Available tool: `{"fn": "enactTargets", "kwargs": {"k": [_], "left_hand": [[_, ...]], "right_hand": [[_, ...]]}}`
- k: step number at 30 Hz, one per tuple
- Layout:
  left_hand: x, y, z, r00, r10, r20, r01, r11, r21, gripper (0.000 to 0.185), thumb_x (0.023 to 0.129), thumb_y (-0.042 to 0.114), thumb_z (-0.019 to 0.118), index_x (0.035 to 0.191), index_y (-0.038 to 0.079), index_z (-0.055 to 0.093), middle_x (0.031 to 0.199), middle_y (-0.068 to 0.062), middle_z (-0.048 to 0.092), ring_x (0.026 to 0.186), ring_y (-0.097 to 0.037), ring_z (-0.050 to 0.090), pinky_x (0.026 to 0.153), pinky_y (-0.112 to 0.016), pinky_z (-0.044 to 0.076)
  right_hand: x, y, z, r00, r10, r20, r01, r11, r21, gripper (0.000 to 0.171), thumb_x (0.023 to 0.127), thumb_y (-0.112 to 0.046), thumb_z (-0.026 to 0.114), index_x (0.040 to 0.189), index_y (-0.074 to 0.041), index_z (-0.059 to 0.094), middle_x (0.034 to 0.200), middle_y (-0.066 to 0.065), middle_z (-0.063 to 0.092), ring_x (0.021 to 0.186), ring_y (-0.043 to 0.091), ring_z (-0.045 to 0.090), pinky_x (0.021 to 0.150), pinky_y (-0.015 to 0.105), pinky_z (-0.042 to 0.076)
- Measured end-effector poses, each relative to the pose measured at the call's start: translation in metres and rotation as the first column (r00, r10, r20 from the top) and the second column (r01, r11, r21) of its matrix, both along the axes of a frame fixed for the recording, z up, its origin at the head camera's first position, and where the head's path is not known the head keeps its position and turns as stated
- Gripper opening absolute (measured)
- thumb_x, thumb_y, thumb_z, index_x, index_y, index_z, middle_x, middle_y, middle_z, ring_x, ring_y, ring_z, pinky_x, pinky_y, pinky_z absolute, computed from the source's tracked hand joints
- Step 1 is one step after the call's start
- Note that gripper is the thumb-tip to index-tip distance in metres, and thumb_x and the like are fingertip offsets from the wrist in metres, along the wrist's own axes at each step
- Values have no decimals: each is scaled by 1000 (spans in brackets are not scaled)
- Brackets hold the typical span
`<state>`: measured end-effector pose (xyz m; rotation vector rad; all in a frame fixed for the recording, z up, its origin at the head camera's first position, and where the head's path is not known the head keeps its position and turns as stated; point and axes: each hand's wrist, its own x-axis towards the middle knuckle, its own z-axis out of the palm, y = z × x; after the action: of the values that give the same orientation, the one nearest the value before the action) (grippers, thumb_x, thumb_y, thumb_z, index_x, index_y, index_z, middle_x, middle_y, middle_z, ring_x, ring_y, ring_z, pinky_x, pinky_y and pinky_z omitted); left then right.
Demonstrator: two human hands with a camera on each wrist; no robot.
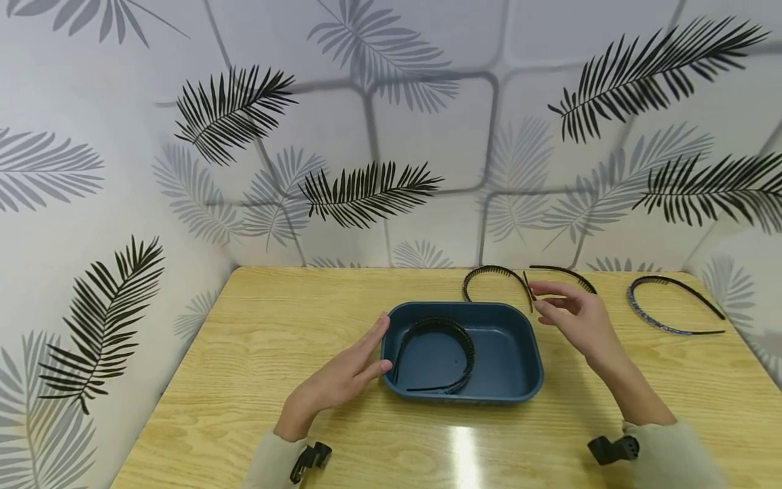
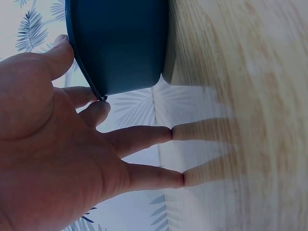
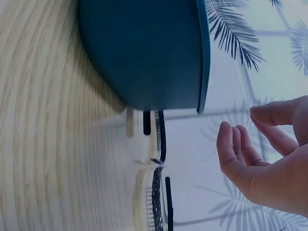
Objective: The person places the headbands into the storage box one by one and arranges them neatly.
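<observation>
A dark blue tray [image 1: 524, 353] sits in the middle of the wooden table [image 1: 256, 353]. A black toothed headband [image 1: 438, 327] lies inside it. My left hand [image 1: 375, 348] has straight fingers laid against the tray's left wall. In the left wrist view the left hand [image 2: 122, 137] touches the tray [image 2: 120, 43] at its rim, and two fingertips rest on the table. My right hand [image 1: 540, 302] hovers past the tray's far right corner with loosely curled fingers, holding nothing. In the right wrist view the right hand [image 3: 240, 127] is clear of the tray [image 3: 144, 48].
Three more headbands lie along the table's far edge: a black toothed one [image 1: 495, 271], a thin black one [image 1: 565, 272] just behind my right hand, and a blue patterned one [image 1: 656, 319] at the far right. Leaf-print walls close in the table at the back and both sides.
</observation>
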<state>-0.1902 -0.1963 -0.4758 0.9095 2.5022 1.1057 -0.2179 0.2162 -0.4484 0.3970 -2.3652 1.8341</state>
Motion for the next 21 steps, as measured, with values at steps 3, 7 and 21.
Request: {"fn": "enactTargets", "kwargs": {"k": [3,7,21], "left_hand": [[0,0,-1,1000,0,-1,0,1000,-2,74,112,31,46,165,5,2,171,-7,-3,157,-24,2,124,-51,15],[0,0,-1,1000,-3,1,3,1000,3,74,112,31,47,165,5,2,171,-10,-2,157,-25,2,124,-52,15],[0,0,-1,1000,-9,12,9,1000,8,74,112,31,47,165,6,2,171,-7,-3,157,-24,2,124,-52,15]], "right_hand": [[0,9,-3,1000,-22,11,22,999,-24,33,101,-6,67,133,0,66,121,-14,66,103,3,67,80,26,60],[-3,20,-7,999,-51,13,51,997,-57,32,100,-4,67,132,-4,68,122,-16,67,103,1,67,78,23,59],[-10,57,-19,959,-263,108,263,965,12,31,102,-12,65,131,-20,69,114,-20,56,100,-4,59,75,15,56]]}}
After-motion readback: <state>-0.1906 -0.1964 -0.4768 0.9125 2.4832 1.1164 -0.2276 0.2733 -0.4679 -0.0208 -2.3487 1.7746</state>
